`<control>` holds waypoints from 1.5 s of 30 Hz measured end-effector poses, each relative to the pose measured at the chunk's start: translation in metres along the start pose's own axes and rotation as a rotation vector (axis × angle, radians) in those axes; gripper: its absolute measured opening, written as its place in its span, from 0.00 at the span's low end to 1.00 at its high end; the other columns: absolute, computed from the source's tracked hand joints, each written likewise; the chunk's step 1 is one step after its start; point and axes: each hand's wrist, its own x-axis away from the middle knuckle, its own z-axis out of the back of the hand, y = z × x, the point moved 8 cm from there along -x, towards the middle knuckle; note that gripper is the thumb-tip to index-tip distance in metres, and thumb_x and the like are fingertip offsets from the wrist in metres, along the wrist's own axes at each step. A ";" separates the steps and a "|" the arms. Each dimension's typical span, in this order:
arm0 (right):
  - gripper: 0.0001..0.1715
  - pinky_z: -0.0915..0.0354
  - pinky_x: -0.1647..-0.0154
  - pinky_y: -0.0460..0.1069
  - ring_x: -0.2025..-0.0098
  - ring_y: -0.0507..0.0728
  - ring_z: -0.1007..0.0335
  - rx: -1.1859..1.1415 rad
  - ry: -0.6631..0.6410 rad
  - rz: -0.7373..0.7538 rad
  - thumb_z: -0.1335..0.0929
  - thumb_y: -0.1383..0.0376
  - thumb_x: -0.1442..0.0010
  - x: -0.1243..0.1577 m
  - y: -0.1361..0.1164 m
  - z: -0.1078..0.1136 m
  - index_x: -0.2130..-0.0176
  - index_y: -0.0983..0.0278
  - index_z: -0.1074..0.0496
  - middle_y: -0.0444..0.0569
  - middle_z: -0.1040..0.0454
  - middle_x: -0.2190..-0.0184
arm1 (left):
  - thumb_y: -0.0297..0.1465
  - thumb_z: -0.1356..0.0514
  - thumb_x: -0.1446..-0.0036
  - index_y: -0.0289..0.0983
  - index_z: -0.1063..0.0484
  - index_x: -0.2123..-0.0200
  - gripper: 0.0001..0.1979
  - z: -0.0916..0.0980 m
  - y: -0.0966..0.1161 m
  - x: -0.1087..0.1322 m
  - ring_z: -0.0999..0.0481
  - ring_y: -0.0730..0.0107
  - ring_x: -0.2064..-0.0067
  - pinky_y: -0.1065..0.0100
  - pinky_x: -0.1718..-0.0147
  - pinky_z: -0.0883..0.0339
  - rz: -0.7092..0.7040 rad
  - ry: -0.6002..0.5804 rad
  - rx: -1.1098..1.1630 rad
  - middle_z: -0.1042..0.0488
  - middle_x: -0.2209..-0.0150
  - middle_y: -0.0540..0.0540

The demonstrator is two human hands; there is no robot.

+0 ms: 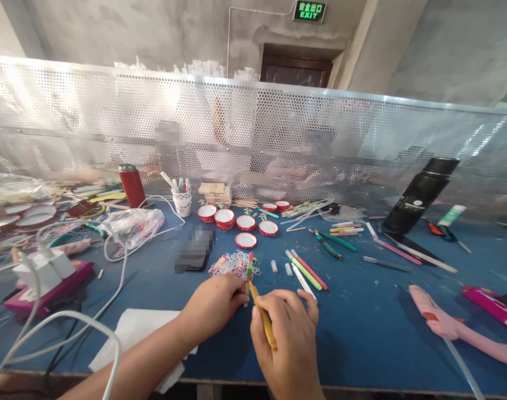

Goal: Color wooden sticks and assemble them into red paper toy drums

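Note:
My left hand [215,303] pinches a short striped stick [249,268] coloured red, green and white, and holds it upright over the blue table [361,328]. A yellow-handled tool [264,322] is gripped in my right hand [289,328], with its tip against the lower end of the stick. Just behind my hands lies a pile of small coloured rubber bands [232,263]. Several loose coloured sticks [305,270] lie to the right of the pile.
Red-rimmed round lids [245,240] sit mid-table near green pliers [328,244]. A pink glue gun [453,328] lies at right, a black bottle [420,194] and red can [131,184] farther back. White cables [111,266], a paper sheet [132,333] and a perforated metal screen [253,139] bound the space.

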 end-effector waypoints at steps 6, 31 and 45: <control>0.06 0.51 0.44 0.59 0.63 0.56 0.31 -0.029 -0.039 0.020 0.37 0.68 0.38 0.000 -0.001 -0.004 0.66 0.59 0.32 0.43 0.26 0.71 | 0.31 0.43 0.41 0.38 0.30 0.73 0.09 -0.001 0.000 0.000 0.28 0.68 0.66 0.70 0.69 0.45 -0.003 -0.002 -0.022 0.25 0.69 0.50; 0.07 0.51 0.44 0.60 0.64 0.56 0.31 0.003 -0.003 0.018 0.38 0.69 0.37 0.000 -0.001 -0.004 0.66 0.59 0.32 0.42 0.26 0.72 | 0.31 0.44 0.42 0.38 0.32 0.75 0.09 -0.001 -0.005 0.000 0.30 0.70 0.68 0.70 0.70 0.48 0.018 0.018 0.015 0.26 0.71 0.50; 0.08 0.50 0.43 0.60 0.64 0.56 0.32 0.061 0.000 -0.040 0.38 0.67 0.36 0.002 0.004 -0.004 0.67 0.60 0.33 0.42 0.29 0.74 | 0.29 0.44 0.44 0.39 0.30 0.74 0.07 0.001 -0.002 -0.002 0.28 0.69 0.66 0.70 0.69 0.45 0.039 -0.008 0.017 0.25 0.69 0.50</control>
